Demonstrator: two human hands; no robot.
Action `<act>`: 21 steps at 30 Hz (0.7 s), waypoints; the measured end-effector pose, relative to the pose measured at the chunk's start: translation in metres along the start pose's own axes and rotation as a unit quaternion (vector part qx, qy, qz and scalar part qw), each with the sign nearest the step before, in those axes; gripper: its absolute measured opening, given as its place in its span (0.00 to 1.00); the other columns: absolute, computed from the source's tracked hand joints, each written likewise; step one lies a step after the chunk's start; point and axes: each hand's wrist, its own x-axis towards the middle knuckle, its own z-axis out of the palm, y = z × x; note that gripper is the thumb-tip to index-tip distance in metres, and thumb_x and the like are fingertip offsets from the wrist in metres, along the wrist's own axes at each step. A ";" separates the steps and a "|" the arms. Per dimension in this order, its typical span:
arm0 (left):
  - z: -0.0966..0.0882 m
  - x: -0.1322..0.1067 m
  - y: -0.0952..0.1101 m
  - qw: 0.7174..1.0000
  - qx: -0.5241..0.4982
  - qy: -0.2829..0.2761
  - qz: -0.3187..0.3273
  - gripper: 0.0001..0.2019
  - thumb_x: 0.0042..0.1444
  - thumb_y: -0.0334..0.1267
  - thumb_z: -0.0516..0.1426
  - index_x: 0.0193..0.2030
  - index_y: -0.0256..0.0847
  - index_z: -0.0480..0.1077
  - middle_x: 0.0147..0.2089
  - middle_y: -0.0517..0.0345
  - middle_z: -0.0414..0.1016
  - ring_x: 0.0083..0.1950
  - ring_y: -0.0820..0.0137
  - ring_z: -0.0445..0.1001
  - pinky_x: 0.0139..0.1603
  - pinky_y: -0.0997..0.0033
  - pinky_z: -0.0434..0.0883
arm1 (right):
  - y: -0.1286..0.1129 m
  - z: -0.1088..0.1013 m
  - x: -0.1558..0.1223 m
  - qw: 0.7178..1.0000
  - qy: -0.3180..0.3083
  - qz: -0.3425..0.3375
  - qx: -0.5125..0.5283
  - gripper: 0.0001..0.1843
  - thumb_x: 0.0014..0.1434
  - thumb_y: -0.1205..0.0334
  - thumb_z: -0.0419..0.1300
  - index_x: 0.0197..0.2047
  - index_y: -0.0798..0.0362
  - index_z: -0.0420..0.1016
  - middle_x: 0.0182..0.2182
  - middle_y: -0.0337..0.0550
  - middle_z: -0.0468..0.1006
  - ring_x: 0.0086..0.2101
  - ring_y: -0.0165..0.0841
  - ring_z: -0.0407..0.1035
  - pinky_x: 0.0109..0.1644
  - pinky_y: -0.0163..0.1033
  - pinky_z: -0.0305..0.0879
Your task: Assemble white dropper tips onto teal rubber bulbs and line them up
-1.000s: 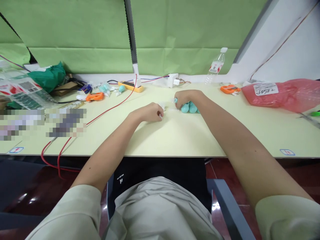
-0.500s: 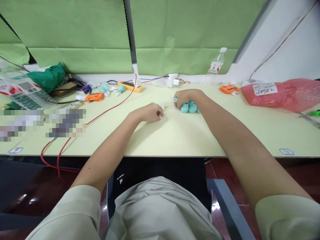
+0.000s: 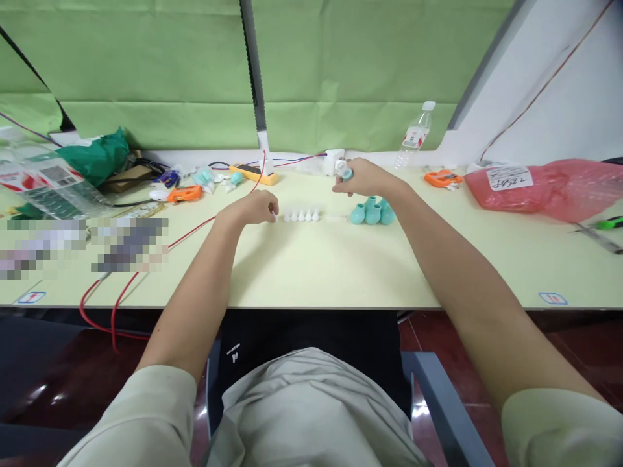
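Observation:
My left hand [image 3: 256, 208] is curled shut on the pale yellow table [image 3: 331, 272], pinching a small white piece at its fingertips, just left of a row of several small white tips [image 3: 302, 215]. My right hand [image 3: 363, 178] is raised above the table and closed on a small teal-capped part [image 3: 346, 172]. Below it stand three teal rubber bulbs [image 3: 372, 212], upright and close together.
At the back left lie an orange tool [image 3: 184, 193], a yellow device [image 3: 256, 172], a green bag [image 3: 95, 155] and a red wire [image 3: 146, 259]. A water bottle [image 3: 416, 134], a second orange tool [image 3: 440, 178] and a pink plastic bag [image 3: 545, 188] sit at the right.
My left hand slid left, uncovering the row of white tips. My right hand lifted off the teal bulbs and moved back, carrying the teal-capped part.

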 end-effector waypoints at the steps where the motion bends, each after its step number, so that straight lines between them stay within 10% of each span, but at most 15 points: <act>1: 0.000 0.002 -0.006 1.000 -0.008 0.015 -0.004 0.07 0.40 0.36 0.65 0.30 0.45 0.77 0.34 0.56 0.80 0.33 0.64 0.76 0.33 0.68 0.70 | -0.006 0.002 -0.010 0.999 0.008 -0.012 0.037 0.11 0.59 0.56 0.68 0.36 0.55 0.75 0.29 0.45 0.77 0.32 0.34 0.72 0.38 0.38 0.67; 21: 0.021 0.016 -0.025 0.997 -0.079 0.007 0.001 0.17 0.39 0.35 0.66 0.40 0.45 0.73 0.43 0.54 0.84 0.41 0.61 0.81 0.39 0.68 0.74 | -0.026 0.063 -0.050 0.954 -0.168 0.006 0.249 0.15 0.54 0.54 0.71 0.31 0.53 0.71 0.25 0.41 0.73 0.21 0.27 0.64 0.20 0.33 0.60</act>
